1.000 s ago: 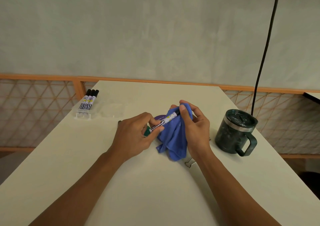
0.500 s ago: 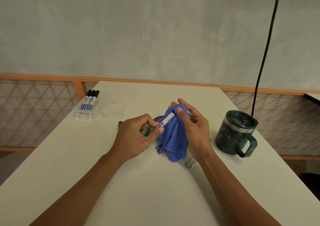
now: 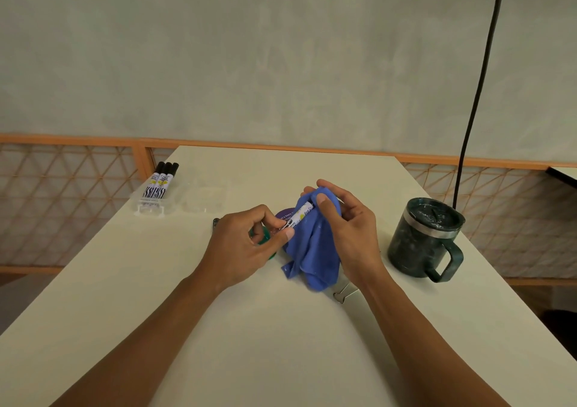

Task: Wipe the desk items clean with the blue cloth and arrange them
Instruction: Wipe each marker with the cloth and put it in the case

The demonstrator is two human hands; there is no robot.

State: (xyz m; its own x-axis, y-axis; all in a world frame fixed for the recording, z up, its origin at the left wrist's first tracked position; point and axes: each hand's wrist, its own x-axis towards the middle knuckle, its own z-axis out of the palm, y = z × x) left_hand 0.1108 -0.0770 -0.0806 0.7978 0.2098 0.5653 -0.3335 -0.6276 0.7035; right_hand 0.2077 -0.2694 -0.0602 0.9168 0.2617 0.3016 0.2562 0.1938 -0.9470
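The left hand (image 3: 240, 247) pinches one end of a white marker pen with black print (image 3: 298, 217) between the thumb and the curled fingers, above the middle of the pale cream desk (image 3: 249, 328). The right hand (image 3: 349, 228) grips the soft blue cloth (image 3: 312, 250). Its thumb and fingers curl around the cloth and press it on the other end of the pen, so that end is hidden in the folds. The lower part of the cloth hangs down to the desk.

I judge that this pen is now being wiped. The left hand has only a small grip on it, so a strong pull with the cloth can make the pen slip out and roll on the desk. I cannot tell which end carries the cap. If the cap is inside the cloth, the pull may open it and ink will stain the cloth.

The hanging cloth can also drag the silver binder clip (image 3: 343, 292) just beside its lower edge. The dark green mug with a steel band (image 3: 421, 238) stands apart on the right, but a wide move of the right arm could hit it. Three similar pens (image 3: 160, 182) lie together in a clear plastic tray (image 3: 150, 208) at the far left, probably the place for this one
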